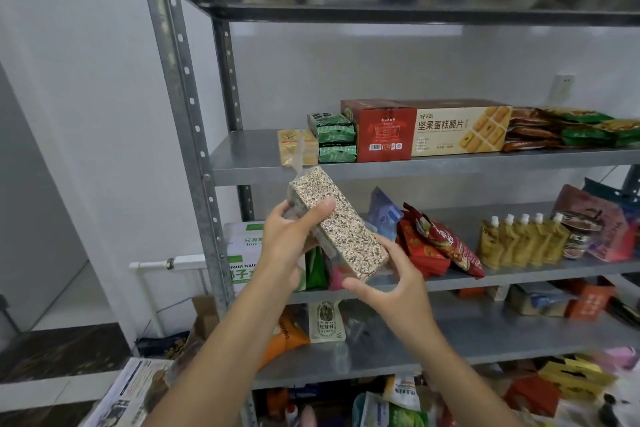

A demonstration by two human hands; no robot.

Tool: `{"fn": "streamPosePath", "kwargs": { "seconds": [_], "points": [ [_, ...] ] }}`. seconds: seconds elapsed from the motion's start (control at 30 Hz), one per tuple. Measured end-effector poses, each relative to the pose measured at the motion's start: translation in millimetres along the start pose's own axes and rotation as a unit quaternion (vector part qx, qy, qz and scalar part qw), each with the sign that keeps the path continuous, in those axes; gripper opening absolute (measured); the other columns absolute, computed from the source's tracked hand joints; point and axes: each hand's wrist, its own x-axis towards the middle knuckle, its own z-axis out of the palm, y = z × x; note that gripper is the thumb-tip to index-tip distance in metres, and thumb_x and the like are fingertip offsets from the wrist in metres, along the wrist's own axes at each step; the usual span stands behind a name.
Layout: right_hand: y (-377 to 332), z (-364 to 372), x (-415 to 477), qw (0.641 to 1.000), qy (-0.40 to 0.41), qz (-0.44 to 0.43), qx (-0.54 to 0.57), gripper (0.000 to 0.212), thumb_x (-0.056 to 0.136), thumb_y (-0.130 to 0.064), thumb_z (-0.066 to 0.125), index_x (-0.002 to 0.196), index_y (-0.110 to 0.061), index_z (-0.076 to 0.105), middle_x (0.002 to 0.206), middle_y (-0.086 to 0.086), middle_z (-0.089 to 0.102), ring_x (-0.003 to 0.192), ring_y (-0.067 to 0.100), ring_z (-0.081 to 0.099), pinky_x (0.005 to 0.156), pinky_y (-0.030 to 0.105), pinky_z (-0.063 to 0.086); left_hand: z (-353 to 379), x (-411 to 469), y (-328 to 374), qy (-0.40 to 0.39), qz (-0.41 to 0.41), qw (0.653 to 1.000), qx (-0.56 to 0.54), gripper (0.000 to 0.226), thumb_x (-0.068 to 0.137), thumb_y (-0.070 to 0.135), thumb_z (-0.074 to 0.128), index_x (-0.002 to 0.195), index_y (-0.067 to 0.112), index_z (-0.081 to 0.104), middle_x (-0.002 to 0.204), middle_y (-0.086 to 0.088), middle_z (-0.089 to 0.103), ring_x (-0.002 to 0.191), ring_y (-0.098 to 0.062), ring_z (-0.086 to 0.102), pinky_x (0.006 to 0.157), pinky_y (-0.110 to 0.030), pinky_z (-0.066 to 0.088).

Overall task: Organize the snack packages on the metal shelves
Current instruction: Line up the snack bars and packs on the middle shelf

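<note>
Both hands, left point(287, 236) and right point(391, 282), gripped a vacuum-packed rectangular brick of speckled grain point(337, 222) (clear plastic), tilted toward eleven o'clock before grey metal shelves point(433, 163).

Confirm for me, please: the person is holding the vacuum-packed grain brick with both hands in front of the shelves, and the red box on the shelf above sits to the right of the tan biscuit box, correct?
Not quite. The head view shows the red box to the left of the tan biscuit box, not the right. The rest holds: the left hand and right hand both hold the grain brick in front of the shelves.
</note>
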Motion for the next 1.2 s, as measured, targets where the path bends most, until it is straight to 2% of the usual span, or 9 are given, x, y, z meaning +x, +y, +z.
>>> {"fn": "streamPosePath", "kwargs": {
  "seconds": [0.07,0.17,0.27,0.33,0.5,0.6,0.7,1.07,1.2],
  "points": [
    [-3,-5,3,0.991,-0.091,0.075,0.071,0.098,0.052,-0.062,0.079,0.139,-0.039,0.040,0.135,-0.020,0.051,0.109,-0.017,0.050,0.078,0.001,0.042,-3,2,6,-0.028,0.012,0.999,-0.015,0.026,0.076,0.016,0.076,0.100,0.015,0.065,0.087,0.000,0.076,0.072,-0.011,0.071,0.063,-0.023,0.056],
    [-4,-4,8,0.963,-0.177,0.136,0.149,0.110,0.039,-0.077,0.079,0.134,-0.032,0.045,0.129,-0.012,0.061,0.111,-0.005,0.059,0.083,0.008,0.048,-4,4,11,-0.086,0.043,0.995,-0.012,0.038,0.070,0.028,0.072,0.104,0.011,0.067,0.085,0.002,0.075,0.074,-0.011,0.068,0.070,-0.024,0.055],
    [2,2,11,0.882,-0.238,0.167,0.370,0.092,0.065,-0.053,0.082,0.132,-0.003,0.042,0.137,0.019,0.054,0.126,0.033,0.053,0.104,0.041,0.046,-6,9,14,-0.121,0.059,0.991,-0.016,0.030,0.075,0.027,0.075,0.100,0.012,0.068,0.088,-0.002,0.073,0.078,-0.016,0.066,0.073,-0.026,0.055],
    [-2,7,11,0.842,-0.238,0.187,0.447,0.084,0.070,-0.045,0.082,0.131,0.000,0.045,0.137,0.026,0.052,0.121,0.038,0.056,0.098,0.044,0.050,-8,10,16,-0.141,0.053,0.988,-0.038,0.026,0.080,0.027,0.071,0.099,0.010,0.068,0.090,-0.006,0.074,0.080,-0.019,0.068,0.079,-0.032,0.056],
    [-14,24,13,0.889,-0.114,0.193,0.400,0.065,0.060,-0.028,0.085,0.112,0.001,0.060,0.100,0.018,0.073,0.085,0.026,0.073,0.066,0.031,0.060,-12,2,21,-0.155,0.023,0.986,-0.060,0.042,0.084,0.038,0.055,0.110,0.006,0.064,0.097,-0.010,0.074,0.089,-0.023,0.071,0.081,-0.036,0.058],
    [-22,32,16,0.929,-0.042,0.172,0.326,0.050,0.066,-0.021,0.073,0.111,-0.005,0.063,0.097,0.008,0.075,0.086,0.020,0.073,0.068,0.026,0.059,-23,-4,23,-0.108,0.068,0.984,0.123,0.059,0.084,0.059,0.047,0.123,0.016,0.058,0.110,-0.001,0.072,0.094,-0.011,0.071,0.078,-0.029,0.056],
    [-29,42,18,0.945,-0.021,0.157,0.284,0.035,0.076,-0.016,0.073,0.109,-0.007,0.067,0.095,0.005,0.076,0.085,0.017,0.073,0.065,0.021,0.057,-38,-11,7,-0.068,0.058,0.970,0.227,0.049,0.089,0.050,0.054,0.129,0.023,0.044,0.112,0.005,0.067,0.083,-0.003,0.071,0.063,-0.020,0.055],
    [-38,93,52,0.961,-0.097,0.173,0.195,0.037,0.091,-0.043,0.055,0.103,-0.012,0.071,0.091,0.005,0.076,0.083,0.020,0.073,0.074,0.031,0.059,-92,20,10,0.060,0.049,0.976,0.204,0.044,0.103,0.046,0.030,0.111,0.016,0.061,0.094,-0.002,0.073,0.082,-0.015,0.071,0.069,-0.028,0.056],
    [-26,90,86,0.963,-0.030,0.197,0.183,0.038,0.099,-0.038,0.048,0.099,-0.007,0.069,0.084,0.006,0.074,0.074,0.019,0.070,0.066,0.026,0.058,-109,40,30,0.099,0.026,0.972,0.210,0.045,0.104,0.045,0.031,0.098,0.015,0.064,0.087,-0.001,0.070,0.079,-0.017,0.065,0.066,-0.031,0.049]
  ]
}}
